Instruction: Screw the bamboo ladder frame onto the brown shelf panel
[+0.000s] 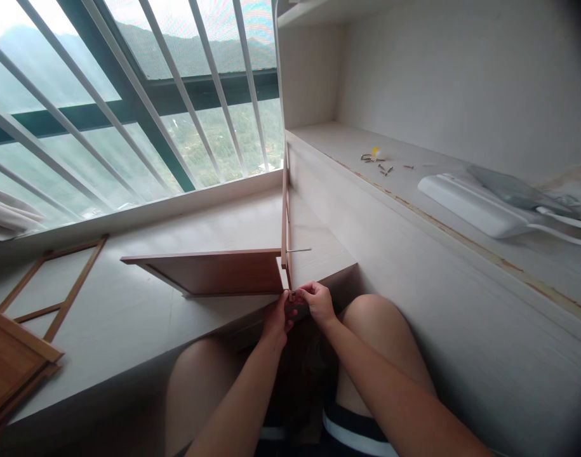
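Note:
A brown wooden panel (223,273) with a framed edge stands on the white ledge, joined at a corner to a narrow wooden frame (284,209) that runs back toward the window. My left hand (277,320) is closed at the near corner, thumb pressed on the wood and fingers curled below. Close beside it, my right hand (319,303) pinches something small at the frame's end; its fingertips hide what it is. A thin metal rod (300,249) sticks out sideways from the frame just above my hands.
On the ledge's left lie another wooden frame (73,301) and a brown panel (14,362). Several screws (385,169) and a small yellow item (376,153) rest on the right shelf (328,136), near a white plastic object (475,203). A barred window is behind.

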Motion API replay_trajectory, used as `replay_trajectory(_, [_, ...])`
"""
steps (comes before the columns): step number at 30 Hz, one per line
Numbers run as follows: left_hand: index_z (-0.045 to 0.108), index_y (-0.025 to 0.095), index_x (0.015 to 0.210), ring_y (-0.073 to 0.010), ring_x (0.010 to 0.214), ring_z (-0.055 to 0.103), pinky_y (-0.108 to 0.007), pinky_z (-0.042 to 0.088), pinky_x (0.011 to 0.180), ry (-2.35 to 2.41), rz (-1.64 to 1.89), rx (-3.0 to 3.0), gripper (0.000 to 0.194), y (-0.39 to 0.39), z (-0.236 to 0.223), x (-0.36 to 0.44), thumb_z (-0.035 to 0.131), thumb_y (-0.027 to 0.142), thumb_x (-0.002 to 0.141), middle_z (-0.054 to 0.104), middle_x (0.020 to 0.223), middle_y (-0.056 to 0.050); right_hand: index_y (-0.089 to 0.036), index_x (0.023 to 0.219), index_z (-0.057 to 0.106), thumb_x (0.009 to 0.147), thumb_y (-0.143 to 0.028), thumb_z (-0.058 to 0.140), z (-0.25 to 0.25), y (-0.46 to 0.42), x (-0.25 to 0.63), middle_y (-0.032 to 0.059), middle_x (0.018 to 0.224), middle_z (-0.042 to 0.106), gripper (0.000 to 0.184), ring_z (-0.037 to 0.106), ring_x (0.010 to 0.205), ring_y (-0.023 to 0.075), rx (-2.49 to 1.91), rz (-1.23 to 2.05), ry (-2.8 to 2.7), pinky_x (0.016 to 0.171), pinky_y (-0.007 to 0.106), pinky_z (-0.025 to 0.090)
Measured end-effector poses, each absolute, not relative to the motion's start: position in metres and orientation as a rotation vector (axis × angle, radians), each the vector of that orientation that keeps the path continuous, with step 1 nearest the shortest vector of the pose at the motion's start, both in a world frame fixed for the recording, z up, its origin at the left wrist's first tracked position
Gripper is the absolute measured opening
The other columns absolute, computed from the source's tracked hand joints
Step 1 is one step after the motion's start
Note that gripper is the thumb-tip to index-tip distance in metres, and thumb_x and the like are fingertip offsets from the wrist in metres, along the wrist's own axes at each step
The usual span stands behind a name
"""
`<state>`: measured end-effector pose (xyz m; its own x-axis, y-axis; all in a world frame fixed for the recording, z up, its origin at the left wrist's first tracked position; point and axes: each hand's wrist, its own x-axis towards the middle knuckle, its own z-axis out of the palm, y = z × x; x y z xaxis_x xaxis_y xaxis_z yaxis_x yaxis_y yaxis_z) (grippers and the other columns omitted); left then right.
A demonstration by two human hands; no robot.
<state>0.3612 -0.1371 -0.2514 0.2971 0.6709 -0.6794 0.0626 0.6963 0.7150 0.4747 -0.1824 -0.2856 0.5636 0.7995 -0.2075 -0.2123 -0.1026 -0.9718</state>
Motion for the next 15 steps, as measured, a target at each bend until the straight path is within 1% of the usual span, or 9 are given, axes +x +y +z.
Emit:
replay_trajectory(4, [0.063,0.013,0.115,-0.0132,0.075,0.064,-0.029,0.057,0.066,1.230,0.465,0.749,0.037,-0.138,-0.252,0.361,0.061,0.045,0.096,0.067,0.101,-0.007,-0.011,0.100,0.064,0.098,-0.038,0.060,-0.289,-0.183,0.474,0.0024,0.086,0.065,0.028,0.062,0.071,0.0103,-1.459,0.940,-0.534,0.066,0.025,0.055])
replay_trajectory(11, [0.064,0.013,0.114,-0.0144,0.078,0.065,-0.031,0.058,0.070,1.244,0.465,0.777,0.037,-0.140,-0.249,0.363,0.062,0.045,0.096,0.068,0.102,-0.007,-0.010,0.105,0.064,0.098,-0.037,0.060,-0.297,-0.183,0.473,0.0036,0.092,0.065,0.027,0.063,0.076,0.0117,-1.503,0.979,-0.529,0.067,0.026,0.056])
replay_trajectory(15, [0.065,0.013,0.113,-0.0137,0.075,0.065,-0.030,0.057,0.068,1.250,0.464,0.781,0.038,-0.140,-0.248,0.363,0.062,0.047,0.096,0.068,0.099,-0.006,-0.011,0.107,0.063,0.098,-0.037,0.060,-0.298,-0.184,0.472,0.0038,0.093,0.065,0.028,0.063,0.075,0.0113,-1.507,1.004,-0.535,0.066,0.025,0.056])
